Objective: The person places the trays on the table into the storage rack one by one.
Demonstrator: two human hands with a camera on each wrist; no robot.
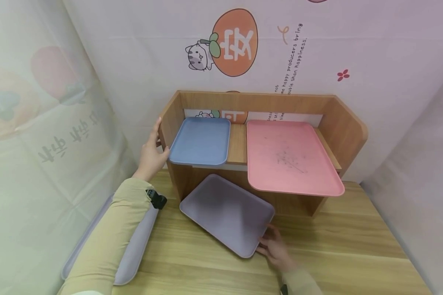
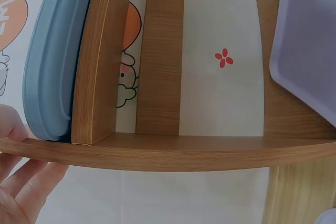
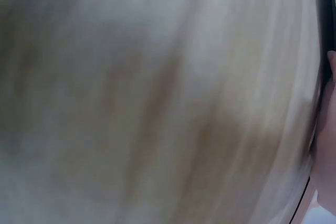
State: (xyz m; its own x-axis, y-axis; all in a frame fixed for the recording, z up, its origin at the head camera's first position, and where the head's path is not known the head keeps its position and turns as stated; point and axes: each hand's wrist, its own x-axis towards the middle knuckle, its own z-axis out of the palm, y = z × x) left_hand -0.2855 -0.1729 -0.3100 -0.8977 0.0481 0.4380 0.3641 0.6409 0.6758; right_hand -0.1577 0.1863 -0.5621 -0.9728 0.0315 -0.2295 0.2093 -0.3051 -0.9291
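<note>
My left hand [image 1: 152, 155] grips the left side panel of a small wooden desk shelf [image 1: 258, 102], thumb on one face and fingers on the other. In the left wrist view, that panel's edge passes between the thumb and fingers [image 2: 32, 182]. With my right hand [image 1: 274, 248] I hold a purple tray [image 1: 226, 213] at its near right edge. The tray lies askew, its far part inside the lower compartment. On the upper board sit a blue tray [image 1: 201, 141] at left and a pink tray [image 1: 291, 157] at right, the latter overhanging the front.
Another light purple tray [image 1: 138, 246] lies at the left, partly under my left sleeve [image 1: 114, 237]. A wood-grain table [image 1: 191, 262] bears everything. Printed cloth [image 1: 140, 53] hangs behind and at both sides. The right wrist view is mostly blurred.
</note>
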